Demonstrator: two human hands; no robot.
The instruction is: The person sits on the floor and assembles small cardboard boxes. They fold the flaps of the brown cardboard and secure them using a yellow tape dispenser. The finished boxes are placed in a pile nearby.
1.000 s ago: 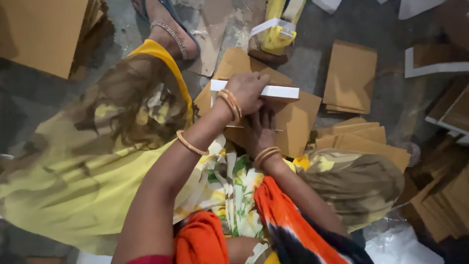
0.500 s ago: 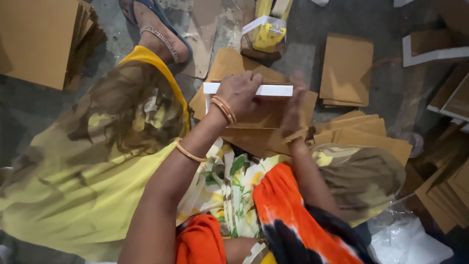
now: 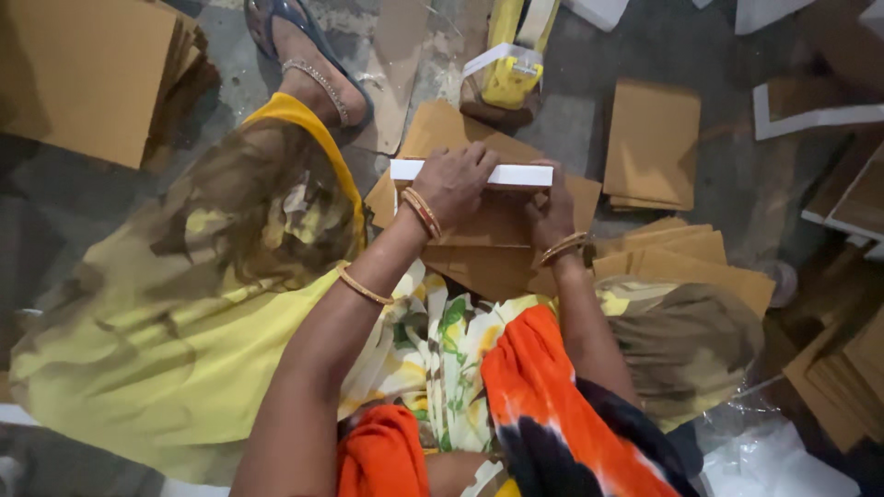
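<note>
A long white strip of folded card (image 3: 516, 175) lies across a brown cardboard sheet (image 3: 488, 235) on the stack in front of me. My left hand (image 3: 456, 184) presses down on the strip's left half, fingers curled over its top edge. At the strip's right end my right hand (image 3: 551, 213) grips it from below, against the brown sheet. Both wrists wear bangles. My yellow skirt and floral cloth fill the lower part of the view.
Stacks of brown card sheets lie at the right (image 3: 652, 145) and at the top left (image 3: 92, 74). A yellow tape dispenser (image 3: 509, 81) stands beyond the stack. My sandalled foot (image 3: 313, 69) rests at the top. White card pieces (image 3: 810, 118) lie at the far right.
My right hand has moved from under the left wrist out to the strip's right end. The left hand stays on the strip, which sits level across the brown sheet.
</note>
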